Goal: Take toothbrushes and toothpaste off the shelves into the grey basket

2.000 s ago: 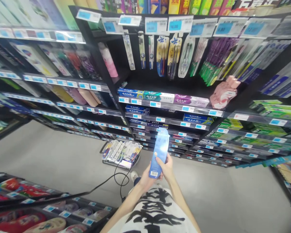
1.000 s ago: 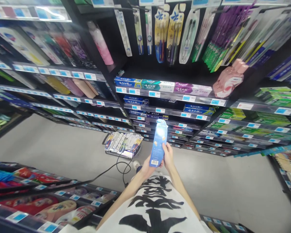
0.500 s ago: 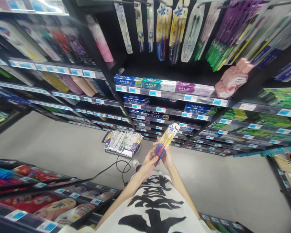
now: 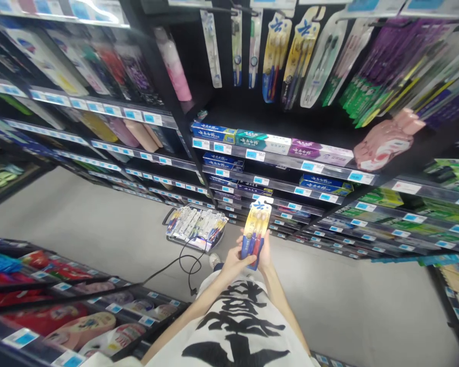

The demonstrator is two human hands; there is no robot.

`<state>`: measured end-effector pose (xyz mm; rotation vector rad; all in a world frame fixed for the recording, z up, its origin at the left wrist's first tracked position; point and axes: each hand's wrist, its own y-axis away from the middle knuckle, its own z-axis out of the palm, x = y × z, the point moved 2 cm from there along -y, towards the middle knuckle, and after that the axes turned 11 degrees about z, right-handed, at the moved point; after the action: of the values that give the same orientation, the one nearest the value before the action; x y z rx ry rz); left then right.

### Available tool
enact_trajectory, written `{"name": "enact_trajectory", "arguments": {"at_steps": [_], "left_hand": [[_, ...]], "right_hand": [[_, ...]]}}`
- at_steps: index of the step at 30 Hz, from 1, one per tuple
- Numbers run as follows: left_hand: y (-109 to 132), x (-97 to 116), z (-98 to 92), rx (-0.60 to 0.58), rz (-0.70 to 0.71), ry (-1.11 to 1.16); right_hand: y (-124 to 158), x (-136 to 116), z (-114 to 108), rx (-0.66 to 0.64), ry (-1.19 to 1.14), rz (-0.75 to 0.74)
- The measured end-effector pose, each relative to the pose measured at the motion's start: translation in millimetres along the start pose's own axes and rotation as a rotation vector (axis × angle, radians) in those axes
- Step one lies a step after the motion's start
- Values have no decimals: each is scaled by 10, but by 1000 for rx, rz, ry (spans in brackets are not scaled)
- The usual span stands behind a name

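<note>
Left hand (image 4: 234, 261) and right hand (image 4: 265, 254): both grasping yellow-and-blue elongated plastic toothbrush pack (image 4: 256, 230) low down | long axis forward, top leaning right | neither hand nearer

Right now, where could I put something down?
The gray floor right of the right hand, up to the shelves, looks bare; so does floor left of the basket. The basket is crowded with toothbrush packs, and a black cable loops near it.
</note>
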<state>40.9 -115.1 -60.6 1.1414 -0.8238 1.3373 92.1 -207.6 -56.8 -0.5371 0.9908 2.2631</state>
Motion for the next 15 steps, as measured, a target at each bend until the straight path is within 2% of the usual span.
{"name": "enact_trajectory", "arguments": {"at_steps": [5,8,10,12,15], "left_hand": [[-239,51,-152,-56,53,2],[-416,77,-322,-55,152,-80],[-531,117,-471,-20,207,-136],[-625,174,-632,16,232,-178],[-719,252,-847,6,204,-207]], "right_hand": [[-264,-69,88,31,-9,-25],[-451,-114,155,128,14,-121],[-546,-142,214,208,126,-266],[-610,-155,290,235,300,-396],[-678,-213,409,232,492,-472]]}}
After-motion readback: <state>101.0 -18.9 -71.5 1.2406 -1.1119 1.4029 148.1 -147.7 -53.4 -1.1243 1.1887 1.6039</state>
